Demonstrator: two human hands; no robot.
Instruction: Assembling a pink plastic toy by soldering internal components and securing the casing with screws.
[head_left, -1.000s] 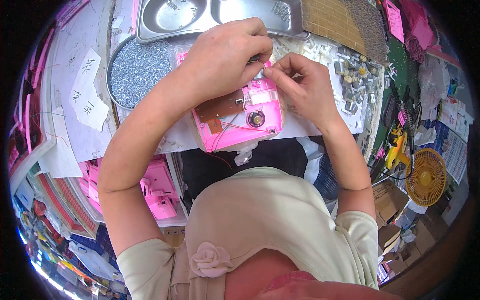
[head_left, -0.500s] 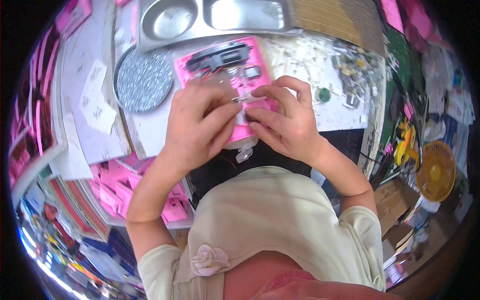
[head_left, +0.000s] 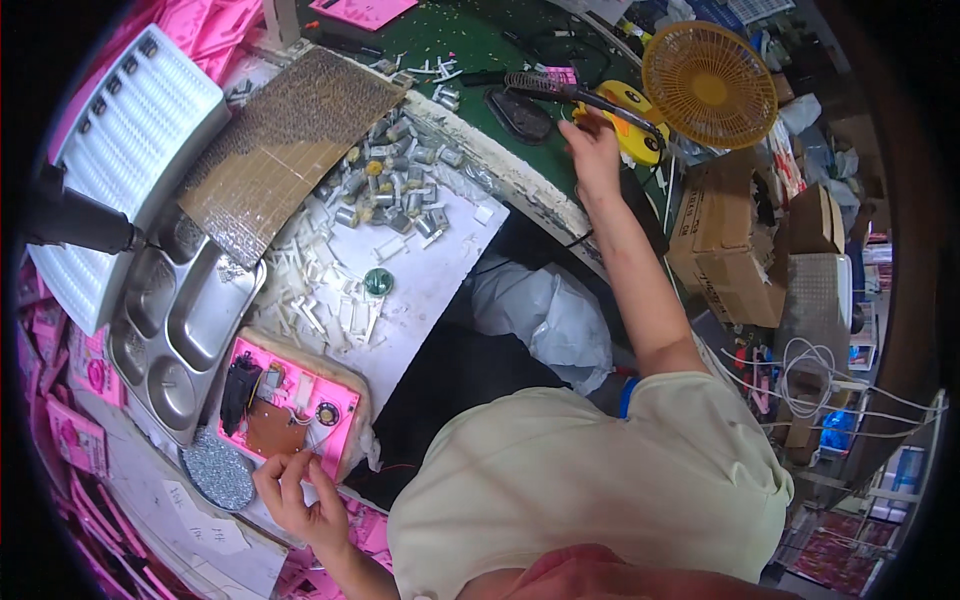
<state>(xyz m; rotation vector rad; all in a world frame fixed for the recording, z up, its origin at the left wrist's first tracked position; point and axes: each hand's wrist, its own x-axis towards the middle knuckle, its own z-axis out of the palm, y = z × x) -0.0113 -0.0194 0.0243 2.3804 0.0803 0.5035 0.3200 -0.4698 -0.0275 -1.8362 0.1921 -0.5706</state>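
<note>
A pink plastic casing lies open on a padded support at the near left of the table. Inside it are a black part, a brown circuit board, a small round speaker and thin wires. At the casing's near edge is my left hand, its fingers bent and apart, with nothing visible in them. My right hand reaches far right over the green surface, thumb apart from the fingers. Its fingertips are at the black handle of a soldering iron, whose front end sits in a coiled holder.
Small motors and white plastic pieces lie loose beyond the casing. Left of them stand a steel compartment tray and a dish of silvery bits. A dark power tool hangs above. A yellow fan stands far right.
The view has swung to the right. My hands, which were together over the casing, have parted; the right went to the soldering iron, while the left stayed beside the casing.
</note>
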